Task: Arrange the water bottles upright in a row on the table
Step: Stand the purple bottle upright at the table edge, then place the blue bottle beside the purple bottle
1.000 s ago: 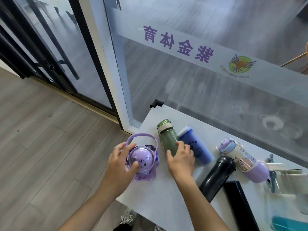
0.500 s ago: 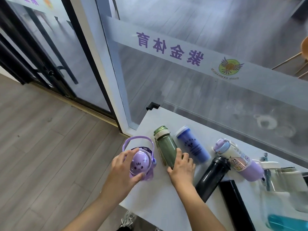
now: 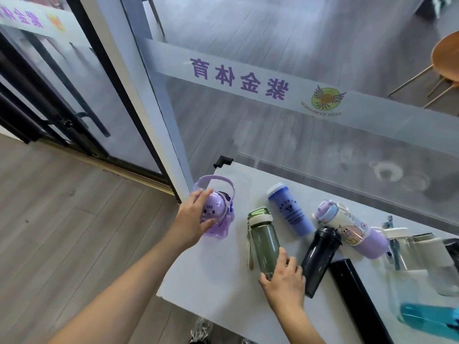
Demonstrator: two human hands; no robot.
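Water bottles lie scattered over the white table (image 3: 213, 276), which fills the lower right of the frame. At its left edge stands a small lilac plastic bottle (image 3: 218, 214) with a domed, face-printed lid and a loop handle, upright. The left hand (image 3: 192, 220) wraps its grip around that lid from the left, fingers over the top and thumb under the front, closed on the bottle. To the right, at the lower centre of the frame, a translucent green bottle (image 3: 264, 238) with a white collar and a beige strap lies on its side, cap pointing up the frame. The right hand (image 3: 284, 281) covers its base end, fingers curled on the bottle's lower part; whether the grip is fully closed around it I cannot tell. Beyond the green bottle lie a blue tumbler with a white lid (image 3: 289, 211), a black bottle (image 3: 320, 256) just beside the right hand, and a white and purple bottle with cartoon prints (image 3: 352, 227), all on their sides. Clear bottles (image 3: 412, 249) and a teal one (image 3: 427, 319) sit blurred at the right edge.
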